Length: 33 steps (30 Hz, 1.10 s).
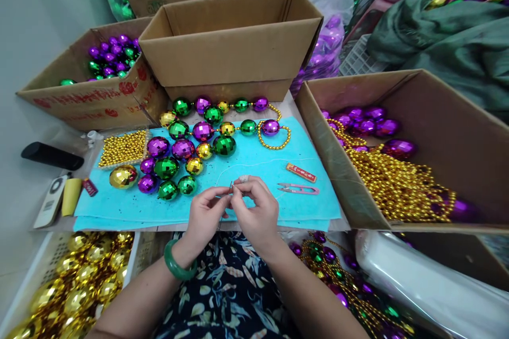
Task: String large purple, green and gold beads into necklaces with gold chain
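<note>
My left hand (207, 211) and my right hand (256, 212) meet fingertip to fingertip over the front of a blue cloth (254, 164). Both are closed in a pinch around a thin, needle-like sliver (231, 187) with thread; fingers hide most of it. A fine pale thread (238, 163) trails from near the fingers across the cloth. Beyond lie strung purple, green and gold faceted beads (183, 149), with a gold bead loop (275, 145) at their right end. Pink thread snips (298, 188) and a small red-orange packet (301, 172) lie right of my right hand.
A tray of small gold beads (122, 149) and a large gold bead (123, 176) are on the left. Cardboard boxes stand at the back (230, 53), left (99, 100) and right (397, 143). Below the table's left side is a white crate (35, 270) of gold beads.
</note>
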Available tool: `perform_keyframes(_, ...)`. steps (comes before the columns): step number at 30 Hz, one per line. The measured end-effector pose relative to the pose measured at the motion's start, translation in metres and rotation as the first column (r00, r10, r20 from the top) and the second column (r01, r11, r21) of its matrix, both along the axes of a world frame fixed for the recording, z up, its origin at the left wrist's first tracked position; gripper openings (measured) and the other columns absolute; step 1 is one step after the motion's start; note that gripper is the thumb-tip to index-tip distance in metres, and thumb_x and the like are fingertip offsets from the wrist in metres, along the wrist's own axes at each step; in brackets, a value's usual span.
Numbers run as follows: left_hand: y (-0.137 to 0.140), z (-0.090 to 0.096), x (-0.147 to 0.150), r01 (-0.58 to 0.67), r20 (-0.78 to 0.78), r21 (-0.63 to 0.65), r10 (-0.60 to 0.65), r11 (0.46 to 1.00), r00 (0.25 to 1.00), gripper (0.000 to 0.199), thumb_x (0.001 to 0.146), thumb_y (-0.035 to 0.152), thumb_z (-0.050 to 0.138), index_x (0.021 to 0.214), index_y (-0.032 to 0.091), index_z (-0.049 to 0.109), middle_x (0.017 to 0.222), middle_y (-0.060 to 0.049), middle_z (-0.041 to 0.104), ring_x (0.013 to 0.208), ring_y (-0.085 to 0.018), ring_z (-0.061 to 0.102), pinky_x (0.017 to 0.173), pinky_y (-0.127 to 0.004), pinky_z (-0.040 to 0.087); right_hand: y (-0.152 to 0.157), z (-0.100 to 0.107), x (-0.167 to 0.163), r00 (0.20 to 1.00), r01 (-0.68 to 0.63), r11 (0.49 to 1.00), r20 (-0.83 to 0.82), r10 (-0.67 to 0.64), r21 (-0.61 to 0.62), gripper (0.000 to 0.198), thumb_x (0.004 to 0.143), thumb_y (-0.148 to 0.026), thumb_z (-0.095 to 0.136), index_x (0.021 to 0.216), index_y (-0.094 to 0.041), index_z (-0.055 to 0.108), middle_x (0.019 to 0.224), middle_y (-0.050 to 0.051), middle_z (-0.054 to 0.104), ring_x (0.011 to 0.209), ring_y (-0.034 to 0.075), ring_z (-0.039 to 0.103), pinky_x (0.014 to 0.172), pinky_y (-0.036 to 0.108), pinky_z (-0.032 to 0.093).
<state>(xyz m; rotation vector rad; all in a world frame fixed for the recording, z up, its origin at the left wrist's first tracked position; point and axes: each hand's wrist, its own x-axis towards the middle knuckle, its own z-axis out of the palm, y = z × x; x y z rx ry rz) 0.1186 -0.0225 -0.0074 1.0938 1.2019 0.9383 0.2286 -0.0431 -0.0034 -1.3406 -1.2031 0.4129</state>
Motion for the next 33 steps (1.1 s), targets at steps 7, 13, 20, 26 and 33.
perform_keyframes(7, -0.001, -0.008, -0.002, 0.054, -0.111, 0.142, -0.038, 0.988, 0.993, 0.017, 0.078, 0.029, 0.066, 0.086, 0.017, 0.073, 0.079, -0.004, 0.068, 0.061, -0.012, 0.061, 0.049, -0.02, 0.05, 0.002, -0.003, 0.001, 0.994, -0.032, 0.999, -0.104, 0.029, -0.024, 0.012, 0.08, -0.011, 0.054, 0.074, -0.02, 0.06, 0.082, 0.004, 0.062, 0.079, 0.016, 0.062, 0.066, 0.028, 0.055)
perform_keyframes(13, 0.0, -0.011, -0.006, 0.235, -0.414, 0.456, -0.029, 0.858, 0.91, 0.018, 0.087, 0.02, 0.056, 0.096, 0.02, 0.072, 0.081, -0.004, 0.069, 0.071, -0.013, 0.062, 0.066, -0.023, 0.051, 0.009, -0.01, 0.002, 0.949, -0.112, 0.984, -0.31, 0.065, -0.137, 0.007, 0.076, -0.017, 0.055, 0.072, -0.02, 0.059, 0.081, 0.004, 0.06, 0.08, 0.017, 0.06, 0.062, 0.026, 0.053)
perform_keyframes(20, 0.008, -0.007, -0.012, 0.424, -0.636, 0.515, 0.0, 0.745, 0.772, 0.021, 0.089, 0.017, 0.052, 0.102, 0.018, 0.069, 0.085, -0.004, 0.069, 0.078, -0.014, 0.063, 0.072, -0.025, 0.05, 0.021, -0.013, 0.014, 0.884, -0.137, 0.965, -0.467, 0.017, -0.223, 0.006, 0.068, -0.021, 0.06, 0.063, -0.019, 0.061, 0.086, 0.005, 0.064, 0.089, 0.019, 0.057, 0.062, 0.026, 0.044)
perform_keyframes(26, 0.017, -0.005, -0.019, 0.499, -0.754, 0.49, 0.061, 0.715, 0.654, 0.023, 0.09, 0.016, 0.051, 0.102, 0.02, 0.069, 0.09, -0.004, 0.069, 0.082, -0.016, 0.065, 0.073, -0.026, 0.05, 0.028, 0.006, 0.046, 0.647, -0.192, 0.949, -0.76, -0.069, -0.25, 0.013, 0.067, -0.028, 0.067, 0.067, -0.018, 0.059, 0.077, 0.0, 0.064, 0.05, 0.006, 0.039, 0.039, 0.018, 0.023)
perform_keyframes(33, 0.019, -0.011, -0.022, 0.507, -0.773, 0.476, 0.067, 0.719, 0.63, 0.022, 0.09, 0.017, 0.051, 0.103, 0.019, 0.068, 0.091, -0.003, 0.07, 0.084, -0.016, 0.065, 0.073, -0.026, 0.051, 0.032, 0.009, 0.065, 0.447, -0.31, 0.928, -0.893, -0.049, -0.207, 0.017, 0.063, -0.024, 0.069, 0.07, -0.018, 0.055, 0.073, 0.0, 0.066, 0.054, 0.007, 0.053, 0.037, 0.015, 0.03)
